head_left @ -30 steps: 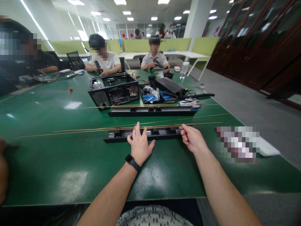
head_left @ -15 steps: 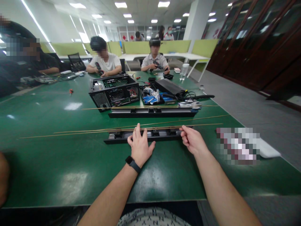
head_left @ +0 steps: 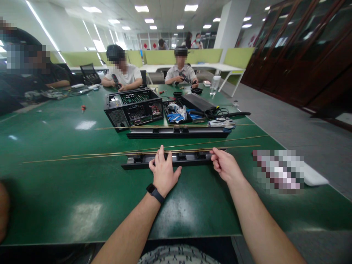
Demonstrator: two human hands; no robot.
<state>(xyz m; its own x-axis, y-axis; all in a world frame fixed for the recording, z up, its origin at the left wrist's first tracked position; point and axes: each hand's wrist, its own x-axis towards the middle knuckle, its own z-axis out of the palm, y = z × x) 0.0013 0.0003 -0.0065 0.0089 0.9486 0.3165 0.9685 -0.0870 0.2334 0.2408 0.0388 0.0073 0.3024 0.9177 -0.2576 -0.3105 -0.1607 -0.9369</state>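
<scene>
A black rail-like tray lies crosswise on the green table, with several thin golden rods resting along its top and reaching past both ends. My left hand, with a dark watch on the wrist, lies over the tray's middle, fingers spread across the rods. At the tray's right end, my right hand pinches with thumb and forefinger at a golden rod. Behind it is a second black tray, also with golden rods along it.
Farther back stand an open black computer case, a box with blue-white gloves and a black flat unit with cables. A pixelated item lies at right. People sit across the table; part of an arm shows at the left edge.
</scene>
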